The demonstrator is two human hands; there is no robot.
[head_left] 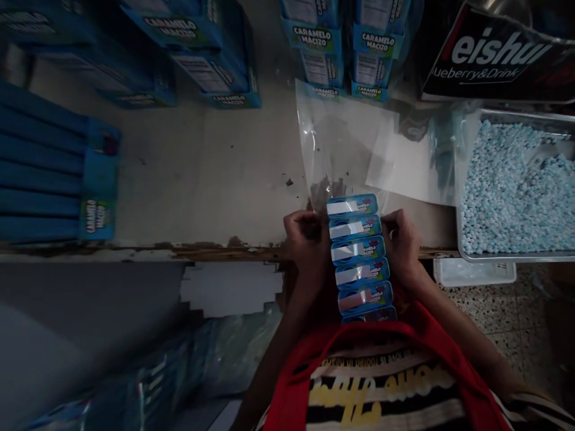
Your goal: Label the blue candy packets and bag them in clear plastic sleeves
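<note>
You stood at a worn, pale desk (pixel 202 173) in a dim room, its near edge chipped and a speckled floor (pixel 507 311) showing below to your right. Your left hand (pixel 308 239) and right hand (pixel 402 242) were pressed against the two sides of a stack of small blue packets (pixel 359 257), fingers curled around it, clamping it between them at the desk's near edge, above your red collar. The packets lay one over another in a row running toward you, each with a pale window strip; their print was too small to read. Just beyond the stack lay a clear plastic bag (pixel 341 143) flat on the desk, its near end touching the top packet. To your right sat a clear tray (pixel 516 257) filled with tiny pale blue candies (pixel 512 185). Above it leaned a black sign (pixel 494 60) with the partly cut-off words "eishu" and "ueberry&Drink". At the back of the desk stood blue boxes (pixel 341 48) marked "CARAMELO MACIZO", with more of them (pixel 197 54) to the left. At the far left lay a pile of flat blue cartons (pixel 49 173) carrying the same "CARAMELO" wording on their ends.
</note>
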